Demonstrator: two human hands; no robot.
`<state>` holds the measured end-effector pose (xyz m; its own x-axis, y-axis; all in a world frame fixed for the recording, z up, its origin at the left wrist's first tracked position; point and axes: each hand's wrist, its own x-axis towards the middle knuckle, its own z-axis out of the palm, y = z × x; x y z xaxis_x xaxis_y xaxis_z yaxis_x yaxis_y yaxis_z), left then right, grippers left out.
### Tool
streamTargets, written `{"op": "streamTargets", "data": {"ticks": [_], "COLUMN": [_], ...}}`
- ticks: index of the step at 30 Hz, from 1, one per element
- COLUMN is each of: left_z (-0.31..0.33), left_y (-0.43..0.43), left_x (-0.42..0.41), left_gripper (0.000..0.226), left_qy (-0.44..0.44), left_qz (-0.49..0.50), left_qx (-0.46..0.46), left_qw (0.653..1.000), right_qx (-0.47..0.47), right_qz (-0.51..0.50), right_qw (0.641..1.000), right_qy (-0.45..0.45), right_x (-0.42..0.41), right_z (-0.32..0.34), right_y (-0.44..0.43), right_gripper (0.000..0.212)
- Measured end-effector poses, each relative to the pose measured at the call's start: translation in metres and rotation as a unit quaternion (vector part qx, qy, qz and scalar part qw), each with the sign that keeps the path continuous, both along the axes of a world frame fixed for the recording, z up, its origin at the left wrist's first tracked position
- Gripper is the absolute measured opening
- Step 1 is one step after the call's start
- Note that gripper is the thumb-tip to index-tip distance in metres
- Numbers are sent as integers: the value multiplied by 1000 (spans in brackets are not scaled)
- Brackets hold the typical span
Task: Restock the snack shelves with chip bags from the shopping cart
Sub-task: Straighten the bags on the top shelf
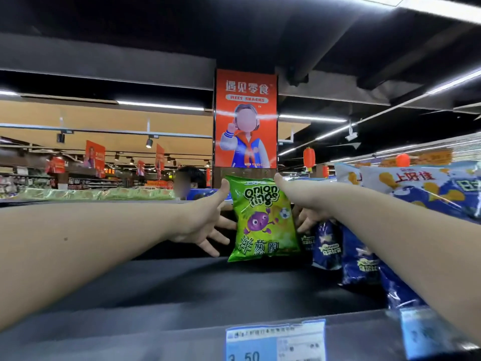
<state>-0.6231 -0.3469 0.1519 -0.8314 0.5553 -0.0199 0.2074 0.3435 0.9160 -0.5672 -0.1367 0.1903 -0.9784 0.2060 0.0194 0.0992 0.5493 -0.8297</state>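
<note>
Presently the onion rings bag (263, 220) is stood upright on the shelf (208, 287), flanked by left hand (205, 222) and right hand (303, 207), both with fingers splayed, unclamped. Risks judged: toppling forward if released off-balance; the blue chip bags (328, 246) beside the right hand being nudged.

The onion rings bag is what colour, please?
The bag is bright green with purple print; head view.

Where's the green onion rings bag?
The bag stands mid head view on the dark shelf, between the left hand and right hand, with dark blue bags just right of it.
</note>
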Motion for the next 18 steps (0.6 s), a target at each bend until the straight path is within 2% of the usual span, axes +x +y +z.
{"op": "streamTargets", "data": {"ticks": [3,6,8,11,14,16,18], "left_z": [-7,-6,3,25,46,50,48], "left_y": [2,1,2,2,1,2,4], "left_x": [-3,0,8,21,48,71,93], "left_gripper": [105,97,81,60,54,49,47], "left_qy": [13,46,113,275,402,461,525], "left_qz": [-11,22,78,163,155,144,150], "left_qx": [-24,-51,-95,-180,-230,-272,-321], "left_qw": [1000,997,986,930,872,832,774], "right_qx": [170,244,291,332,379,386,386], "right_qz": [-28,-17,-9,-9,-18,-7,5], "right_qw": [985,969,957,942,916,897,882], "right_qy": [-30,-16,4,40,132,215,269], "right_x": [2,7,12,25,43,54,64], "right_z": [-8,-6,-1,9,18,18,12], "right_y": [-2,-3,-4,-9,-17,-20,-22], "right_gripper": [60,43,38,43,63,66,61]}}
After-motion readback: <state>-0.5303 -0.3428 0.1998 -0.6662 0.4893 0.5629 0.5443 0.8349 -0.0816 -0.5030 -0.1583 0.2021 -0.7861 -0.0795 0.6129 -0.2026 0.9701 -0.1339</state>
